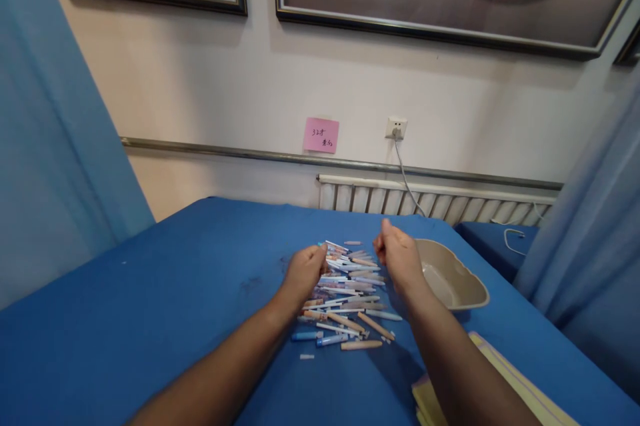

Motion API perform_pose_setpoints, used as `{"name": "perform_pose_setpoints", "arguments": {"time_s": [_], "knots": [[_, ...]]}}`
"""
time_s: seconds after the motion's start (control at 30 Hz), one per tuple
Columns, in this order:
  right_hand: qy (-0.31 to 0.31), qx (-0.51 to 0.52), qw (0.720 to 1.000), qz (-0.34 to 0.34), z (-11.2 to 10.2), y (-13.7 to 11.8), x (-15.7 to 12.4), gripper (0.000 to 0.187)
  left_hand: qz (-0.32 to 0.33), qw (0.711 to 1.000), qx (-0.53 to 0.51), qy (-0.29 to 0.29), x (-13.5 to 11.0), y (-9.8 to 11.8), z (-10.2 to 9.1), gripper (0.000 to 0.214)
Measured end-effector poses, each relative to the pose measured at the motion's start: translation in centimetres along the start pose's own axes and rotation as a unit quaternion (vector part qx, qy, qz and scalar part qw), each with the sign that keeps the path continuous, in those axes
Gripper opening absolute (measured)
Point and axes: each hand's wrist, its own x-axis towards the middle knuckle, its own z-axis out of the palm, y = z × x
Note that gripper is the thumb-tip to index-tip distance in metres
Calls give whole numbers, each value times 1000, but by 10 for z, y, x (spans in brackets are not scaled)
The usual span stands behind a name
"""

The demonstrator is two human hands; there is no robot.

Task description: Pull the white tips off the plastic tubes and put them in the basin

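A spread of pens and pen parts (361,303) lies on the blue-covered table, with peach, white, grey and blue barrels and thin white refills mixed together. My left hand (305,271) is closed at the left edge of this pile. A small teal bit shows at its fingertips, but what the fingers hold is too small to name. Over the pile's right side, my right hand (400,256) is also closed, thumb up, its contents hidden by the fingers. A beige plastic basin (463,269) sits just right of my right hand, partly behind the wrist.
Yellow folded cloth or paper (505,373) lies under my right forearm. Behind the table (165,293) are a white radiator (373,196), a metal rail and a plugged-in socket (396,127). A pink note (321,135) is on the wall. Blue curtains (60,113) hang at both sides.
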Motion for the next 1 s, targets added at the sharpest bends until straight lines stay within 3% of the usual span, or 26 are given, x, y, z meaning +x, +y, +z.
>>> {"name": "perform_pose_setpoints", "arguments": {"time_s": [0.1, 0.17, 0.33, 0.4, 0.5, 0.73, 1.0], "knots": [[-71, -97, 992, 24, 3, 19, -21, 37, 19, 998, 47, -29, -18, -21, -10, 21], [-140, -178, 974, 23, 3, 36, -38, 25, 22, 992, 103, -71, -31, -33, -22, 20], [-281, -407, 868, -43, -1, 57, -74, 14, 50, 939, 274, -200, -47, -33, -49, 15], [-316, -455, 830, -67, -2, 55, -78, 15, 68, 911, 319, -251, -49, -26, -53, 15], [-356, -482, 797, -68, -2, 50, -77, 15, 89, 879, 370, -287, -49, -20, -55, 15], [-390, -490, 776, -71, -2, 52, -73, 15, 92, 853, 410, -309, -49, -21, -56, 12], [-397, -521, 749, -97, -4, 55, -74, 13, 116, 852, 407, -309, -49, -25, -54, 15]]}}
